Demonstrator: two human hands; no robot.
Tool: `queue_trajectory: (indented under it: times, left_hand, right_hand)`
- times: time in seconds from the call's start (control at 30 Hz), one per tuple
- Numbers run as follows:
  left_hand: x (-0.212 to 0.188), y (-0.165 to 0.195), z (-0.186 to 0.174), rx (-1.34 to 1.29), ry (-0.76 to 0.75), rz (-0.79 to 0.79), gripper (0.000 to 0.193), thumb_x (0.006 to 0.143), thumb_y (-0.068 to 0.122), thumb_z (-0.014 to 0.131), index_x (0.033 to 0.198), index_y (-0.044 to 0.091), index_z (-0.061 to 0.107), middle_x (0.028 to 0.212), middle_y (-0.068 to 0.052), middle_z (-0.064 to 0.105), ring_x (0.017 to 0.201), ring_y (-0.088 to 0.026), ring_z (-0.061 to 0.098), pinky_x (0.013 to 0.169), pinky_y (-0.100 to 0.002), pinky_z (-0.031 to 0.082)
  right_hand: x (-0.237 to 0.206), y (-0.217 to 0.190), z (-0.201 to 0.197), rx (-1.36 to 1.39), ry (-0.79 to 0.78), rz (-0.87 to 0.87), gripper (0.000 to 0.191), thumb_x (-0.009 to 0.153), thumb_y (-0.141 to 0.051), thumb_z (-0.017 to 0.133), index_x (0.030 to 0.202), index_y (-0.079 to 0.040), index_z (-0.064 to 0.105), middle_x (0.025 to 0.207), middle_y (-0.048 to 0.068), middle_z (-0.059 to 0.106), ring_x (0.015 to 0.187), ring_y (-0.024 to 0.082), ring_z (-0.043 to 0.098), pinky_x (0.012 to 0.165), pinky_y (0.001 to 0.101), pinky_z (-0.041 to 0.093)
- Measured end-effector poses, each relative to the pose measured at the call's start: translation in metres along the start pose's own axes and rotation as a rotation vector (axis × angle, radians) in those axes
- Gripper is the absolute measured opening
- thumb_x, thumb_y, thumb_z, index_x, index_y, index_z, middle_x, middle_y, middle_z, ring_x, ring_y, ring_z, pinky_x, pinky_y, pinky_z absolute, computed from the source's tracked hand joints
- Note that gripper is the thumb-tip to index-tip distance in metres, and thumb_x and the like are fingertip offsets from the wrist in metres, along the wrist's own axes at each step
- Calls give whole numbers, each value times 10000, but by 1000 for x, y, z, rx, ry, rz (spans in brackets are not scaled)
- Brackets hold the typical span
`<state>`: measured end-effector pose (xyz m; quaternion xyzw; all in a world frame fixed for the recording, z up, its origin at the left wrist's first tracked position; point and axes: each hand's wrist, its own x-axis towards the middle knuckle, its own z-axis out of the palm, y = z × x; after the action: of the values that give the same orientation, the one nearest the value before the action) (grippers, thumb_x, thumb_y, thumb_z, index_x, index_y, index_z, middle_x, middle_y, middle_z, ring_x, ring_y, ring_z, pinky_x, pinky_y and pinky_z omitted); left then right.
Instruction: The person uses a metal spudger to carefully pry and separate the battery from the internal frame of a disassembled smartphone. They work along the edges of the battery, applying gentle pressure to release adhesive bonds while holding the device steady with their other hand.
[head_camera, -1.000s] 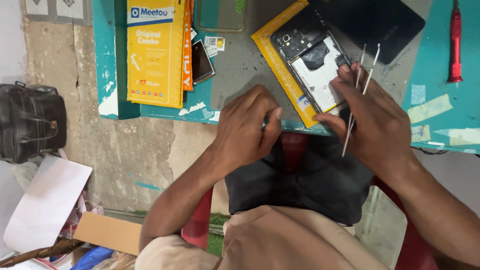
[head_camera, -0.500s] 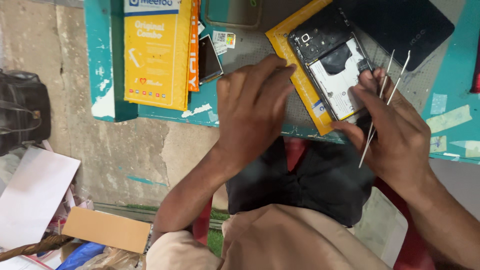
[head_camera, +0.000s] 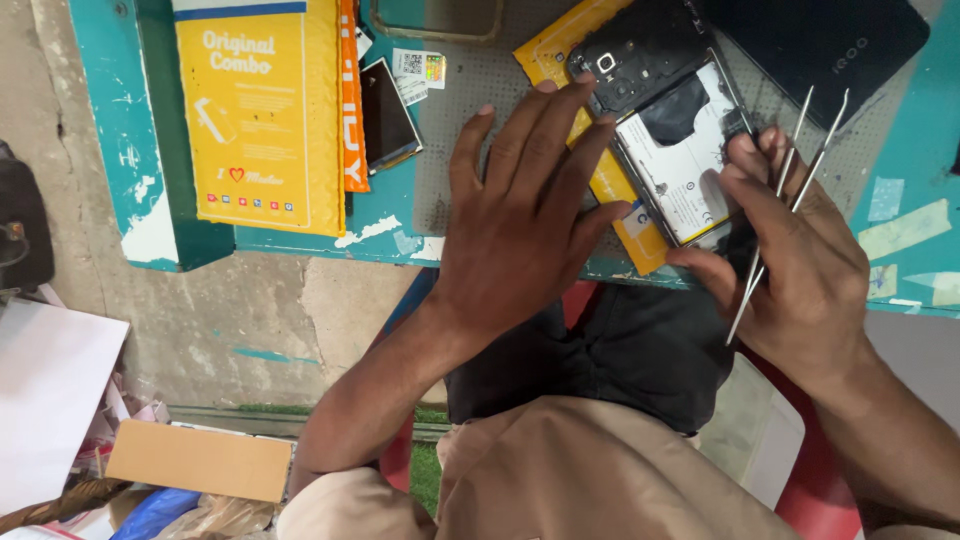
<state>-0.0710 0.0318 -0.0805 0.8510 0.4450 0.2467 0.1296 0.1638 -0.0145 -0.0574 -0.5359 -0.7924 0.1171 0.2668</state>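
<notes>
An opened phone (head_camera: 668, 128) with its back cover off lies on a yellow packet (head_camera: 560, 60) at the teal table's front edge, showing a white battery and black upper frame. My left hand (head_camera: 520, 210) is spread flat, fingers apart, with fingertips reaching the phone's left side and the yellow packet. My right hand (head_camera: 790, 260) grips metal tweezers (head_camera: 785, 200), their two prongs pointing up and away from the phone. Its thumb and forefinger rest on the phone's lower right edge.
A yellow padded envelope (head_camera: 260, 110) and a small dark screen part (head_camera: 388, 115) lie on the teal table (head_camera: 150, 150) to the left. A dark phone panel (head_camera: 830, 45) sits at top right. Tape strips (head_camera: 900, 225) stick near the right edge. A cardboard box (head_camera: 200, 460) and papers lie on the floor.
My left hand has opened from a loose fist and moved up onto the table toward the phone. My right hand with the tweezers has kept its hold at the phone's edge.
</notes>
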Motion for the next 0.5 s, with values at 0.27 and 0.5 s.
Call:
queue_trajectory:
  times: [0.27, 0.5]
  left_hand:
    - [5, 6, -2, 45, -30, -52, 819, 1049, 587, 657, 1537, -33, 435, 1644, -248, 337, 1517, -391, 391, 1259, -603, 247]
    - [5, 12, -2, 135, -44, -41, 948, 1038, 658, 651, 1518, -129, 433, 1632, -272, 355, 1528, -393, 364, 1250, -602, 222]
  right_hand:
    - [-23, 25, -6, 317, 236, 83, 368, 1106, -55, 563, 1412, 108, 438, 1405, 323, 597, 1360, 334, 610, 1198, 404, 512]
    - [-33, 21, -12, 313, 239, 195, 351, 1130, 55, 528, 1449, 128, 400, 1419, 318, 591, 1342, 353, 612, 1168, 389, 516]
